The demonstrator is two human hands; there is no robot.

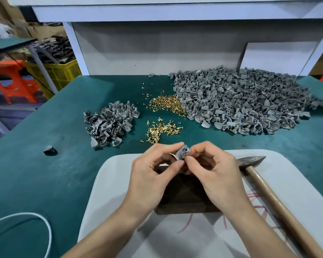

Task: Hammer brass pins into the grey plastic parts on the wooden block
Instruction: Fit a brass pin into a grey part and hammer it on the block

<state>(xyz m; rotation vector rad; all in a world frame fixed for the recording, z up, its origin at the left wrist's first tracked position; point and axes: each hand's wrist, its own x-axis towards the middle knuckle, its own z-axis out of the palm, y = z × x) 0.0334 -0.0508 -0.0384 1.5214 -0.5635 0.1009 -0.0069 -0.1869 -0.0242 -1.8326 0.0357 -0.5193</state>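
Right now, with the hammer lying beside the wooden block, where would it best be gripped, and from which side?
Probably grip the hammer by its wooden handle, past the middle, coming from above on the right. It lies flat, head farthest away, handle slanting back toward the person, clear of the wooden block.

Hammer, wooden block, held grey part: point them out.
hammer (250,161), head view, on the metal head.
wooden block (184,196), head view, on its dark top face.
grey part (184,152), head view, on its holed face.
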